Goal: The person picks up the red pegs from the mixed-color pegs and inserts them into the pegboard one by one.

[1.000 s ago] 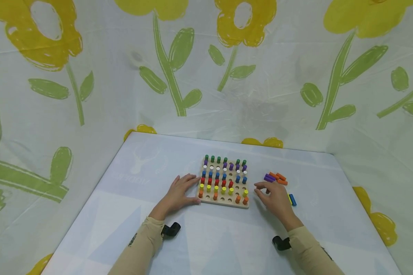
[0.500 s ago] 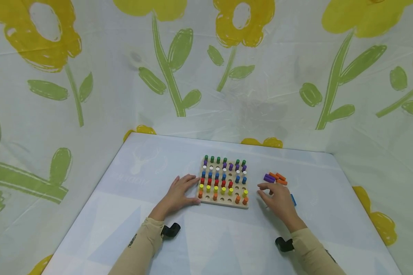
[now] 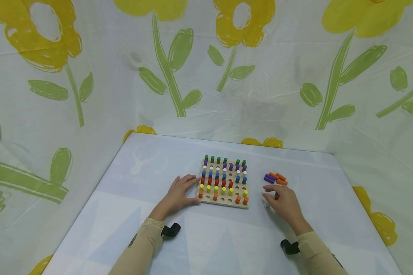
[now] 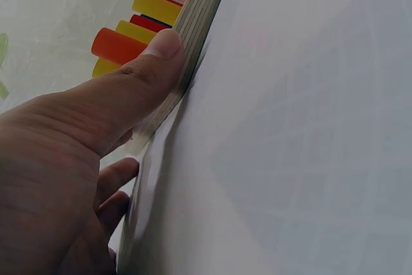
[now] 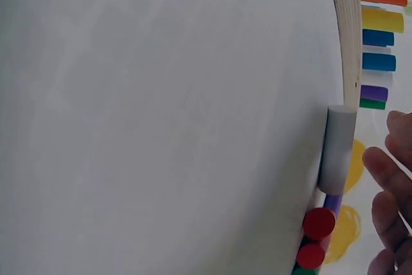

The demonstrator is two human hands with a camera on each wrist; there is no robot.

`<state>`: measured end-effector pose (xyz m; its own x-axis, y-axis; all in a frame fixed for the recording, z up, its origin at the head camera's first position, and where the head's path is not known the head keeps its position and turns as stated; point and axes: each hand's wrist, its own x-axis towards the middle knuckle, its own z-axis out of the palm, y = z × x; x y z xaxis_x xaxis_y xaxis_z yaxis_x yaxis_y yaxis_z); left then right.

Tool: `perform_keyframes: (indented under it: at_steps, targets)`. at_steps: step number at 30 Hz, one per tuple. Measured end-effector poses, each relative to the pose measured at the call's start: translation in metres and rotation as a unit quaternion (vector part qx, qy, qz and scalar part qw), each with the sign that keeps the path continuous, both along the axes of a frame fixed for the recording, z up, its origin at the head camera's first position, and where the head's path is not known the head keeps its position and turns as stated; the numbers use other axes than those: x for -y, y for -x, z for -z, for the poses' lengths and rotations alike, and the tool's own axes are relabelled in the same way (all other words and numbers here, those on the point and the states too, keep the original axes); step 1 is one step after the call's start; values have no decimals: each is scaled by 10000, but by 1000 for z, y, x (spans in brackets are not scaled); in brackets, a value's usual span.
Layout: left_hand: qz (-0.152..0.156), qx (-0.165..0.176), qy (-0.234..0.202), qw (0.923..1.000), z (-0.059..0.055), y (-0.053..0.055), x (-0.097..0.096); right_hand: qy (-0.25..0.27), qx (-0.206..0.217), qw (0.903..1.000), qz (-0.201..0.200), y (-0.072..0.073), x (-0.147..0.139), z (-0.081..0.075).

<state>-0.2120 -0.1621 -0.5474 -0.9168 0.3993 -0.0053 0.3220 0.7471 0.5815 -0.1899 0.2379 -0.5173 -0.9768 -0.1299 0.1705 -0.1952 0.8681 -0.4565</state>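
A wooden peg board (image 3: 226, 203) bears rows of upright coloured pegs, with several bare holes among them. My left hand (image 3: 179, 191) lies spread at its left side, fingertips at the side edge and thumb at the near corner. In the left wrist view, that thumb (image 4: 151, 62) rests on the board's edge. To the right of the board, my right hand (image 3: 285, 202) hovers low over loose pegs, fingers loosely bent. A white peg (image 5: 337, 149) and a red peg (image 5: 318, 223) show beside its fingers in the right wrist view. No peg is visible in its grasp.
Loose purple pegs (image 3: 269, 178) and orange pegs (image 3: 281, 177) lie beyond the right hand. The pale table (image 3: 206, 236) reaches a flower-printed backdrop (image 3: 275, 76) on several sides. Dark wrist cameras jut from both sleeves.
My right hand has moved right and slightly toward me, away from the board. It now covers the blue peg seen earlier, and a white peg shows under it. The left hand stays put.
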Motion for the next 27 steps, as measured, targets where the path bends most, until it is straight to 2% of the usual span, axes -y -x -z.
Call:
perform_keyframes:
  at_steps: [16, 27]
  targets:
    - [24, -61, 10, 10000, 3, 1, 1, 7, 326, 9993, 161, -10, -16, -2]
    - [43, -56, 11, 10000, 1, 0, 0, -83, 248, 9996, 57, -16, -31, -5]
